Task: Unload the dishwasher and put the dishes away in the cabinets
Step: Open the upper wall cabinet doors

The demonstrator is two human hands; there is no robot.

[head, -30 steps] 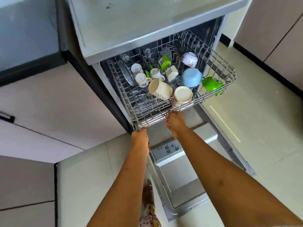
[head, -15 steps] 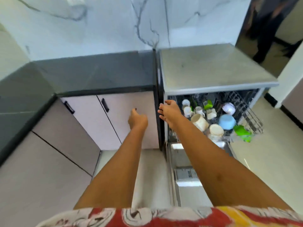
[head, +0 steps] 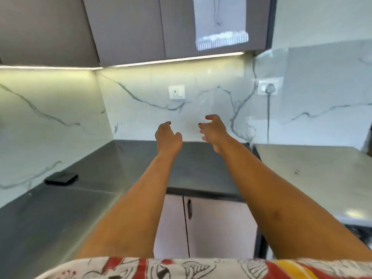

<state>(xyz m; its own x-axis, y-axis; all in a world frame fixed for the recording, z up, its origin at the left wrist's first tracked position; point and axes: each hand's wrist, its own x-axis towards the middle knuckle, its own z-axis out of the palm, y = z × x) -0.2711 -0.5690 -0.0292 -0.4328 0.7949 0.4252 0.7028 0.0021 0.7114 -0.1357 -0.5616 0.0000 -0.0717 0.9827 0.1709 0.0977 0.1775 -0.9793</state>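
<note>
Fingers (head: pixel 166 125) of both hands loosely curled, nothing grasped. Left hand (head: pixel 168 137) and right hand (head: pixel 214 130) held raised side by side, apart, above dark countertop (head: pixel 100 178), below upper cabinets (head: pixel 128 27). Dishwasher (head: pixel 360 235) seen only at right edge, under steel top (head: pixel 312 174); dishes hidden.

Both hands (head: pixel 168 137) left rack, now raised.

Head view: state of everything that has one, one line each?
Left hand, open, empty, raised over the counter.
Right hand, open, empty, raised.
Upper cabinet, doors shut.
Lower cabinet, doors shut.
Under-cabinet light, on.
Middle socket, nothing plugged in.
Right socket, plug in, cord hanging down.
</note>
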